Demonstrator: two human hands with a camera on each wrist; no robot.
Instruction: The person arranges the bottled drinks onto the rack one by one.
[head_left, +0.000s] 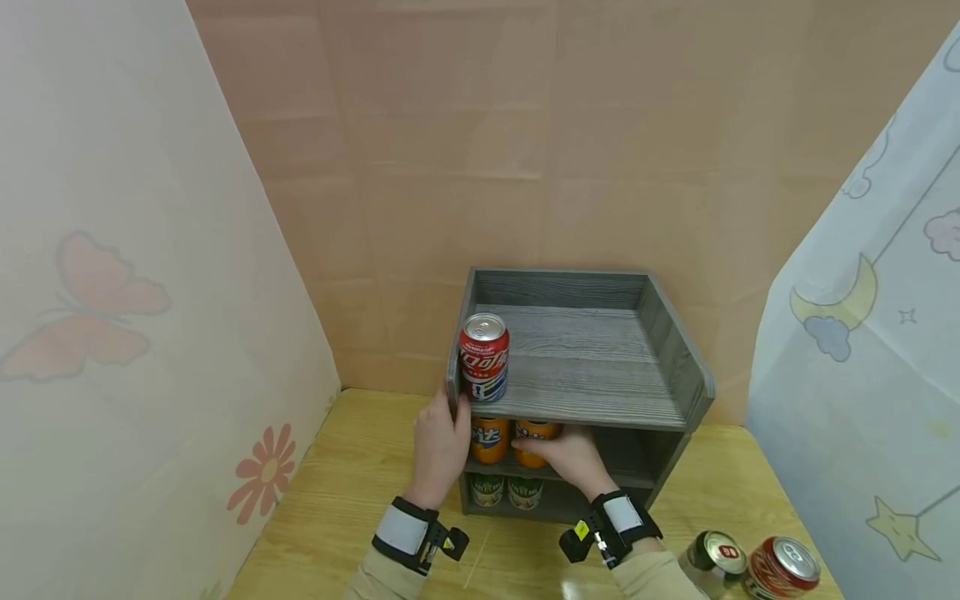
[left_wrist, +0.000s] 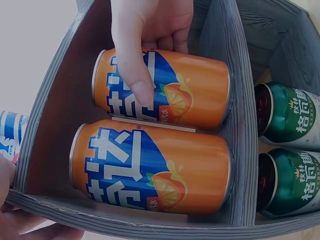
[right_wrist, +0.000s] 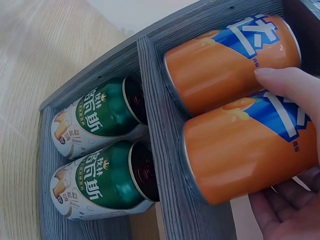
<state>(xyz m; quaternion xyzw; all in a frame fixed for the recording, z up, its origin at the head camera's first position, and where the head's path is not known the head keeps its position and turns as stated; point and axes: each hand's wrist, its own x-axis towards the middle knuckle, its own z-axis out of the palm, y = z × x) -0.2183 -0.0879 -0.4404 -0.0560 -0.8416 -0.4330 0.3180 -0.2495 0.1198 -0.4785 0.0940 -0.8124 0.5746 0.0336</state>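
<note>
A grey wooden shelf unit (head_left: 577, 358) stands on the table. My left hand (head_left: 440, 442) grips its left side panel near the front, thumb on the inner side. On the middle level, my right hand (head_left: 573, 458) holds an orange soda can (right_wrist: 240, 155), thumb across the front and fingers round the far side. That can stands upright beside another orange soda can (left_wrist: 150, 167), close against it. A red cola can (head_left: 484, 358) stands on the top level at the left, just above my left hand.
Two green-and-white cans (right_wrist: 107, 182) stand side by side on the bottom level. At the table's right front are a dark green can (head_left: 712, 560) and a red can (head_left: 783, 567). Printed sheets (head_left: 862, 375) stand at both sides, with a brown backdrop (head_left: 525, 167) behind.
</note>
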